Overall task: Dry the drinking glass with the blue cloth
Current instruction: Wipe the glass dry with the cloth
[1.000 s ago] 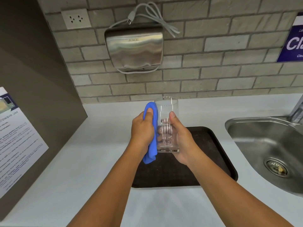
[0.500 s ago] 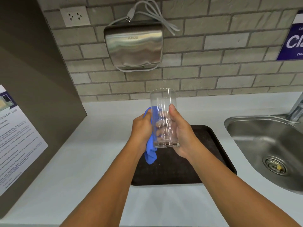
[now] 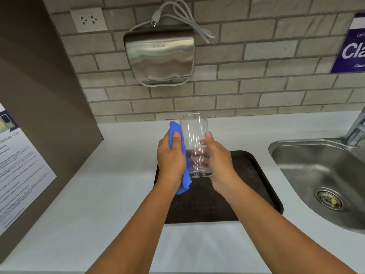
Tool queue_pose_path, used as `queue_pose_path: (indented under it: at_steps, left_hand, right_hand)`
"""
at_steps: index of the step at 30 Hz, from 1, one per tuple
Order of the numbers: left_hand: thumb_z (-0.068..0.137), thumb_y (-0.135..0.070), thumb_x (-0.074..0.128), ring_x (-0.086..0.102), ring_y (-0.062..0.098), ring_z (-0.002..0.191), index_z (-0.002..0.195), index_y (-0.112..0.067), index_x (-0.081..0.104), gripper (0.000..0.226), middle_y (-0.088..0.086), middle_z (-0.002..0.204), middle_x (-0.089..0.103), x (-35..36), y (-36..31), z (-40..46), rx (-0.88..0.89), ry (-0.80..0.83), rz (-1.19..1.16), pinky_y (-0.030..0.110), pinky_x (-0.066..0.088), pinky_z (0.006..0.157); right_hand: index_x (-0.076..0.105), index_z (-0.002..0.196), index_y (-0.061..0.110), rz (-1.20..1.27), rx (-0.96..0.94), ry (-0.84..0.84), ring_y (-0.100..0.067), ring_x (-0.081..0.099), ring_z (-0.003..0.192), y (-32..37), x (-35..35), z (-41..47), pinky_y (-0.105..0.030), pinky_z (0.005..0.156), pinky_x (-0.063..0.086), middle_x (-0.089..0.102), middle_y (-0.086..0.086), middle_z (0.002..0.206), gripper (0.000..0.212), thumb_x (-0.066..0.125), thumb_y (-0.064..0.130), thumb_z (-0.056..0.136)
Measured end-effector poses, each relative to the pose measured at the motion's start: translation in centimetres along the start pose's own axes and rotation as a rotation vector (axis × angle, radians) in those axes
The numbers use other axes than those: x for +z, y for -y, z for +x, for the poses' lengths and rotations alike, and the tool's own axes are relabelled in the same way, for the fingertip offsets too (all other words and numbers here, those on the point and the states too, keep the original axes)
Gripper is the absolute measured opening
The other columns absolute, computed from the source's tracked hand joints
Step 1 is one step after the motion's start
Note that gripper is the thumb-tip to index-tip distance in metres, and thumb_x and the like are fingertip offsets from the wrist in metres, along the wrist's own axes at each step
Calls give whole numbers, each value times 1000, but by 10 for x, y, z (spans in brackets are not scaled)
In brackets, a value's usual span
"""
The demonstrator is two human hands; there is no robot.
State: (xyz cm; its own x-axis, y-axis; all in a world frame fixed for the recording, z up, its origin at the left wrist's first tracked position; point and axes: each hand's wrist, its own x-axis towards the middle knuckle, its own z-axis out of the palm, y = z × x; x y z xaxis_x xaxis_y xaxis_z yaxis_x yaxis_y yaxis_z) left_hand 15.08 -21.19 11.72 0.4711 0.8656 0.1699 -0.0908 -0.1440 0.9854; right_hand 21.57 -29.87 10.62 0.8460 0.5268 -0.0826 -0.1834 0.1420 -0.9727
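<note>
A clear, tall drinking glass (image 3: 194, 133) is held upright above the counter, mouth up. My right hand (image 3: 218, 162) grips its lower half, thumb on the near side, fingers showing through the glass. My left hand (image 3: 170, 157) holds the blue cloth (image 3: 184, 180) flat against the glass's left side. The cloth's top edge sticks up past my thumb and its lower end hangs below my palm.
A dark brown tray (image 3: 254, 186) lies on the white counter (image 3: 94, 194) under my hands. A steel sink (image 3: 324, 175) with a tap (image 3: 357, 129) is at the right. On the brick wall hang a steel hand dryer (image 3: 160, 56) and a socket (image 3: 88, 19). A dark panel with a paper notice (image 3: 17, 175) stands at the left.
My left hand with the cloth slid down the glass's left side and has come back up near the rim. The glass rose a little, then returned lower.
</note>
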Motion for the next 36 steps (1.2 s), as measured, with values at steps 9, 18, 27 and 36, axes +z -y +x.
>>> queue_pose_path:
  at_steps: [9, 18, 27, 36]
  left_hand:
    - [99, -36, 44, 54, -9, 70, 117, -11, 60, 35, -3, 89, 44, 8, -7, -18, 350, 45, 83, 6, 45, 58]
    - [97, -30, 52, 55, -1, 67, 99, -10, 65, 24, -5, 81, 46, 2, -9, -21, 477, 62, 97, 9, 45, 57]
    - [98, -41, 47, 61, 19, 72, 84, -19, 66, 31, 1, 82, 61, -2, -8, -10, 31, 91, 53, 20, 53, 61]
    - [97, -46, 46, 65, 11, 69, 91, -28, 65, 28, -3, 84, 67, -5, -18, -2, -23, 99, -43, 13, 48, 50]
  right_hand:
    - [64, 91, 25, -23, -71, 21, 0, 64, 56, -5, 2, -2, -15, 52, 50, 65, 9, 75, 44, 72, 65, 74]
    - [69, 97, 20, 64, -56, 69, -12, 73, 79, -4, 0, -8, -33, 75, 59, 74, 1, 90, 55, 71, 67, 69]
    - [66, 109, 9, 180, 86, 119, -33, 67, 88, -1, -5, -15, -55, 90, 55, 67, -27, 105, 60, 67, 62, 80]
    - [67, 111, 7, 174, 70, 220, -28, 68, 79, 10, -7, -21, -49, 84, 56, 67, -16, 95, 75, 70, 66, 65]
